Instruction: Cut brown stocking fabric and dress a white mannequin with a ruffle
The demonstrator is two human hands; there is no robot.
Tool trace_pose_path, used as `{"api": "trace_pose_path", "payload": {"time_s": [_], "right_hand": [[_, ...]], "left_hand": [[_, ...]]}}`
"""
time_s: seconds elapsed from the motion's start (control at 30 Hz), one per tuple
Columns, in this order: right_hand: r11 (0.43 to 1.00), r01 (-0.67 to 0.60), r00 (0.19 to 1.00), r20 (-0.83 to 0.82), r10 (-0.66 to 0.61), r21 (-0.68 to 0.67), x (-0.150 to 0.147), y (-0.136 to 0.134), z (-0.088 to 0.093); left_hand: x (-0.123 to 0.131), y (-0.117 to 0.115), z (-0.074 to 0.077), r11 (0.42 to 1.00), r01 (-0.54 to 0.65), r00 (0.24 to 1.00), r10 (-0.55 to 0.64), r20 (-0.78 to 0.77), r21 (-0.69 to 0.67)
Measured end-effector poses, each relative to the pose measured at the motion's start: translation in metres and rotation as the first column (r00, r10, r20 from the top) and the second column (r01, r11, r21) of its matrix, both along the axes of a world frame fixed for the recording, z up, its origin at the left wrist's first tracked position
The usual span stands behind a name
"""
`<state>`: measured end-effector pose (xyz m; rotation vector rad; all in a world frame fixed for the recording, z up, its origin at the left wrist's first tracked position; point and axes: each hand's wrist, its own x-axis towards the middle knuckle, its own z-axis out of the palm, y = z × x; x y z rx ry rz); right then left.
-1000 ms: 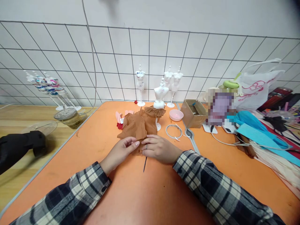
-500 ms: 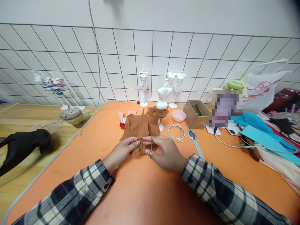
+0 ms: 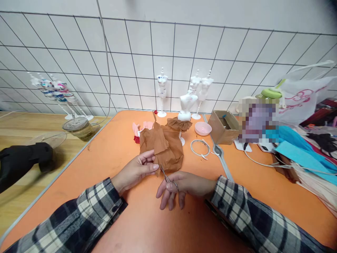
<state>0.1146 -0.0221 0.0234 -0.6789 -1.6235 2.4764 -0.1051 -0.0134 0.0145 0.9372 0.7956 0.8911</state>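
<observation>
Our left hand (image 3: 137,170) pinches the near edge of the brown paper (image 3: 163,147), lifted off the orange table (image 3: 105,154). It looks thin and easily torn, best held close to the blades. Our right hand (image 3: 181,186) fingers small scissors (image 3: 166,176), tips at that edge.

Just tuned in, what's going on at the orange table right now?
A person in plaid sleeves is working brown crepe paper on the orange table. The left hand pinches the paper's near edge, and the right hand holds small scissors pointed at that edge. Behind stands a white mannequin wearing a brown ruffle, with a pink bowl and a cardboard box nearby.
</observation>
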Motion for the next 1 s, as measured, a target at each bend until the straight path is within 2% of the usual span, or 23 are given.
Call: {"api": "trace_pose_path", "payload": {"time_s": [0.37,0.53,0.73,0.87,1.0], "right_hand": [[0.999,-0.036,0.999,-0.014,0.036,0.013,-0.001,0.002,-0.006],[1.000,-0.022,1.000,0.000,0.022,0.003,-0.004,0.001,-0.006],[0.998,0.061,0.998,0.011,-0.061,0.013,-0.005,0.000,-0.004],[0.996,0.068,0.998,0.013,-0.069,0.054,-0.007,0.000,-0.005],[0.987,0.132,0.991,0.022,-0.134,0.093,-0.010,-0.001,-0.009]], "left_hand": [[-0.005,0.002,-0.002,0.984,-0.103,0.980,0.126,0.157,-0.148],[-0.004,-0.001,-0.001,0.981,-0.107,0.988,0.123,0.098,-0.160],[-0.001,-0.004,-0.002,0.993,-0.069,0.992,0.079,0.095,-0.101],[0.002,-0.006,-0.004,0.992,-0.088,0.994,0.093,0.060,-0.093],[0.006,-0.008,-0.003,0.990,-0.127,0.992,0.128,0.007,-0.061]]}}
